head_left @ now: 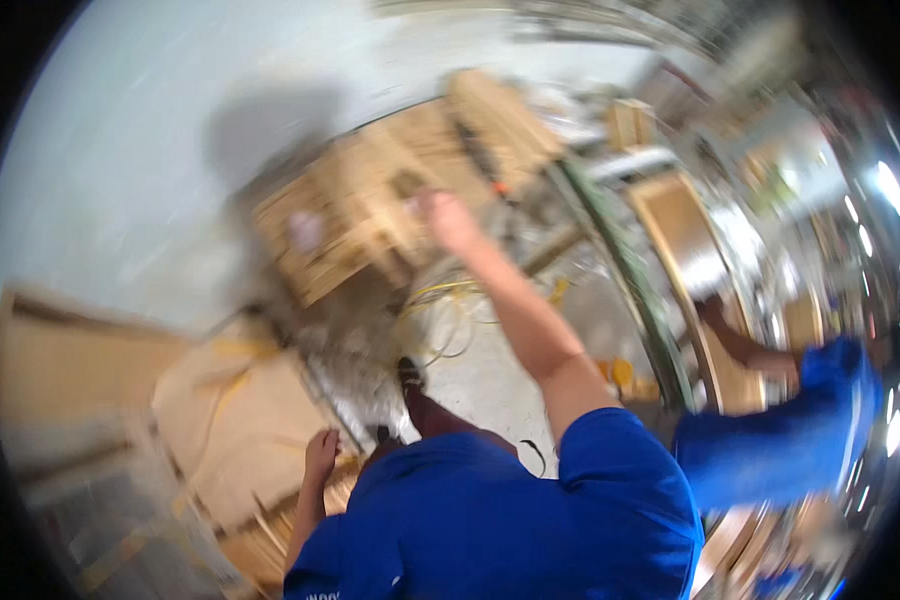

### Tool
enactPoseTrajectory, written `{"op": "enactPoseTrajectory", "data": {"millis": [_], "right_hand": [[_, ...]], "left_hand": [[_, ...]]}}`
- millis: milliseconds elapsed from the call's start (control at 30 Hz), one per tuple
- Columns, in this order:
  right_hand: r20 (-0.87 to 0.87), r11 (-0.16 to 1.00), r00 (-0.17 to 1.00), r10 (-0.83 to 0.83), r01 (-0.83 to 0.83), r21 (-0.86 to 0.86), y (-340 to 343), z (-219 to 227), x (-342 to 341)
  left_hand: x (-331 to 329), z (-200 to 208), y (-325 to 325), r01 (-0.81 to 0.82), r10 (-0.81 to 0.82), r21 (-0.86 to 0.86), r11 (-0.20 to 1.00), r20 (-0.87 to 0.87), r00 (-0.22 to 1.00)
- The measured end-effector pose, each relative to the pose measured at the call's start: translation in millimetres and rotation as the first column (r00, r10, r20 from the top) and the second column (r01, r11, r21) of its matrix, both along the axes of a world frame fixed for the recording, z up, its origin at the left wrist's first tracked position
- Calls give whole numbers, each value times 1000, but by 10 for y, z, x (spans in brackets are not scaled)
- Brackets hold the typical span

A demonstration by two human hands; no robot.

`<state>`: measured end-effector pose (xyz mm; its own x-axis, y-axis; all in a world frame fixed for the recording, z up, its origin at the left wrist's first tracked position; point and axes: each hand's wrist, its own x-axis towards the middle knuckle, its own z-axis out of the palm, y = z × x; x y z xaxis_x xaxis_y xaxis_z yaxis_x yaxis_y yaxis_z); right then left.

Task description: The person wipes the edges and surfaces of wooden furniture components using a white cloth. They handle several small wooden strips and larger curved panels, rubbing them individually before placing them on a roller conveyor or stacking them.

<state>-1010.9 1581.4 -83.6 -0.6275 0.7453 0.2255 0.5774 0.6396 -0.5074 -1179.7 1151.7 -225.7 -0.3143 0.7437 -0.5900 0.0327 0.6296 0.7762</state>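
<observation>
My right hand reaches forward over a wooden worktop, its fingers smeared by motion. A small dark thing lies right at the fingertips; whether I hold it cannot be made out. Just right of that hand, a long dark tool with an orange tip rests on the wood. On the worktop's left part is a pale, whitish patch or object, too blurred to name. Low at my left side hangs my left hand, beside the edge of a light wooden panel; its finger shape is unclear.
Yellow hose or cable loops on the floor ahead of my feet. A green beam runs along the right. Beyond it a co-worker in blue stretches an arm toward a wooden frame. More wooden panels stand at left.
</observation>
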Motion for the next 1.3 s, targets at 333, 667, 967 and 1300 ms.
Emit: {"op": "enactPoseTrajectory", "data": {"millis": [333, 667, 967, 1300], "right_hand": [[-723, 476, 202, -661, -632, -611, -3005, 368, 2077], [-837, 863, -327, -438, 109, -494, -6087, 362, 4176], [-741, 358, -411, -532, 683, -636, -8538, 209, 5778], [-794, -121, -606, -38, 792, -598, -10559, 434, 7079]], "left_hand": [[1689, 1198, 911, 661, -709, 555, 505, -171, 685], [4955, 1712, -495, 699, -908, 606, -381, -390, -157], [7330, 1923, -2648, 397, -723, 604, -691, -577, -380], [9287, 2047, -5024, 164, -538, 726, -668, -319, -780]]}}
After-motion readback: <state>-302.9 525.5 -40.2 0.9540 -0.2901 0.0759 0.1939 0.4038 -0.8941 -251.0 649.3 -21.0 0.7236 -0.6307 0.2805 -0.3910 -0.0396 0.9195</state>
